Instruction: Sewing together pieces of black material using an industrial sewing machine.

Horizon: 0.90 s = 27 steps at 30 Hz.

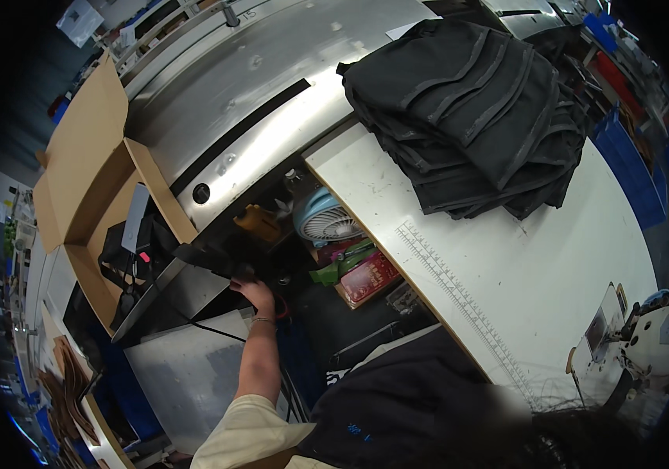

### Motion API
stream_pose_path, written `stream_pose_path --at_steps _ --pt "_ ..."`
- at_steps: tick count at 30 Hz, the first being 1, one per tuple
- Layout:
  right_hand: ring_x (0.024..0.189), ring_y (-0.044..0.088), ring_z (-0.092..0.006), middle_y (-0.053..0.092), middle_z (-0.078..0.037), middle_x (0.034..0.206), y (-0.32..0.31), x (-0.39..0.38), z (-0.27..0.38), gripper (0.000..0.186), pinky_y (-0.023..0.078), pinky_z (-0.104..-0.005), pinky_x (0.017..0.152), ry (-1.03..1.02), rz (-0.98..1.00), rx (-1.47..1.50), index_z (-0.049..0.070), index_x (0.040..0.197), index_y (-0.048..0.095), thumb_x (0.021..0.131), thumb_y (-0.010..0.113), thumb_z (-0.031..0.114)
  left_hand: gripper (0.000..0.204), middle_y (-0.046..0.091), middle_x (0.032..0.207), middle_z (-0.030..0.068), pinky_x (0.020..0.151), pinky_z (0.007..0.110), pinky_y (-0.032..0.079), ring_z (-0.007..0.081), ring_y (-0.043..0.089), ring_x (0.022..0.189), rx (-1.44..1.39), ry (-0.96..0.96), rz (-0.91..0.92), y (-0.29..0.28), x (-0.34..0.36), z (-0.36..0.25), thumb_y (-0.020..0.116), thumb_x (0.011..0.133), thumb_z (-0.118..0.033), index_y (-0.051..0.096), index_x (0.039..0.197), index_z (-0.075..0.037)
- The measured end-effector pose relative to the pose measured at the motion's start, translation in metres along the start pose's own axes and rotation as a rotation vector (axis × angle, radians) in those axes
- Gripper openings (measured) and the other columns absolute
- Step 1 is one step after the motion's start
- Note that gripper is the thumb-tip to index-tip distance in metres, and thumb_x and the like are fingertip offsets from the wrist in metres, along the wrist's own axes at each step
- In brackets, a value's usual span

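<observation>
My left hand (254, 295) reaches down into the dark gap between the metal bench and the white table. Its fingers are curled against a dark shape at the metal edge, and what they hold is too dark to make out. A black cable (208, 328) runs just below the wrist. Beyond the hand, in the open space under the tabletop, are a yellow-brown bottle (258, 224), a light blue fan (326, 219) and a red package (369, 279). My right hand does not show.
A tall stack of black fabric pieces (467, 109) lies on the white table (444, 234), which has a printed ruler scale. A sewing machine head (655, 336) stands at the right. An open cardboard box (92, 187) holding black items sits left, beside the shiny metal bench (217, 86).
</observation>
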State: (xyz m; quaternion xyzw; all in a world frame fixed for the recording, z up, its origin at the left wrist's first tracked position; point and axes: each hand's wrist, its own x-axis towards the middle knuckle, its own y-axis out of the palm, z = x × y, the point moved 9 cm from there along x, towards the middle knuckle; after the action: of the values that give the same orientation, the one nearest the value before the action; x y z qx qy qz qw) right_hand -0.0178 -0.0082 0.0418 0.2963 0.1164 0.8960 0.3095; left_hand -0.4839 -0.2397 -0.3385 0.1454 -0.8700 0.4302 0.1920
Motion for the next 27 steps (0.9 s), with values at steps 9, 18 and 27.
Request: stream_pose_path --at_steps 9,18,27 --pt "0.080 0.063 -0.0258 0.054 -0.019 0.108 -0.002 -0.004 -0.011 0.028 0.051 -0.0297 0.067 0.079 -0.017 -0.101 0.002 0.105 0.060 0.080 0.065 0.013 0.059 0.036 0.118 0.0301 0.084 0.050 0.044 0.0464 0.051 0.102 -0.010 -0.214 0.076 0.011 -0.005 0.007 0.061 0.081 -0.012 0.033 0.132 -0.003" --pt "0.081 0.063 -0.0256 0.055 -0.019 0.105 -0.007 -0.010 -0.022 0.026 0.051 -0.0301 0.068 0.149 -0.043 -0.208 0.002 0.105 0.060 0.080 0.064 0.010 0.050 0.048 0.112 0.0170 0.075 0.049 0.049 0.0413 0.057 0.096 0.318 -0.427 0.277 0.011 -0.007 0.009 0.064 0.079 -0.037 0.046 0.121 -0.017" --pt "0.083 0.063 -0.0253 0.056 -0.018 0.102 -0.012 -0.012 -0.028 0.025 0.051 -0.0305 0.070 0.194 -0.060 -0.311 0.001 0.104 0.060 0.080 0.063 0.007 0.038 0.055 0.113 0.0168 0.081 0.045 0.046 0.0379 0.056 0.099 -0.077 -0.180 0.115 0.011 0.007 0.034 0.069 0.076 -0.025 0.056 0.109 -0.012"
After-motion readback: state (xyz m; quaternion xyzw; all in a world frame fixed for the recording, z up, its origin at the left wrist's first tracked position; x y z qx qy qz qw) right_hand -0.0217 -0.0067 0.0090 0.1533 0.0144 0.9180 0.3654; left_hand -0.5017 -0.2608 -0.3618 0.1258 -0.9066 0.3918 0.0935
